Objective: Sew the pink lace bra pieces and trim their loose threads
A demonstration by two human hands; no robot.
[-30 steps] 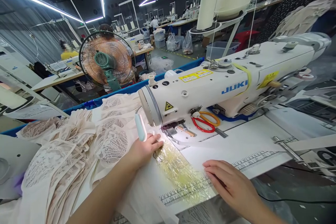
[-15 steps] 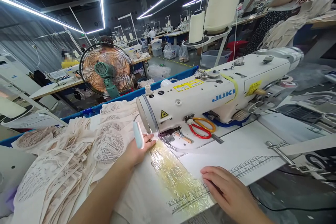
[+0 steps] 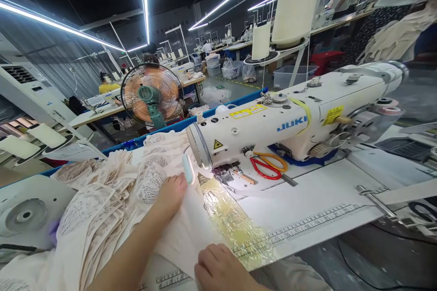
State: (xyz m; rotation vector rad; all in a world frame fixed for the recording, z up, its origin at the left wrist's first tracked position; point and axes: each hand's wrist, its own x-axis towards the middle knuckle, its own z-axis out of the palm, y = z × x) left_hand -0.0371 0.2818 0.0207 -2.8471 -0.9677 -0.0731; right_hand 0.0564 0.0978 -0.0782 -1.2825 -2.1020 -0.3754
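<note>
A cream garment (image 3: 182, 232) of thin cloth lies on the machine bed, left of a strip of shiny yellowish film (image 3: 235, 218). My left hand (image 3: 172, 193) is closed on this cloth beside a pale blue paddle-shaped piece (image 3: 188, 169) at the machine head. Near the bed's front edge, my right hand (image 3: 220, 266) has its fingers curled on the garment's near end; its fingertips are hidden. The white sewing machine (image 3: 252, 122) stands just beyond, its needle area to the right of my left hand.
Lace-patterned cream garments (image 3: 99, 209) are heaped on the left. Scissors with red and orange handles (image 3: 268, 166) lie under the machine arm. Printed rulers (image 3: 307, 223) run along the bed's front. A fan (image 3: 152, 95) and thread cones (image 3: 293, 4) stand behind; a co-worker handles cloth at upper right.
My left hand has drawn back slightly from the needle area. My right hand has moved left across the film to the cloth, and its fingers have curled. The view has shifted left.
</note>
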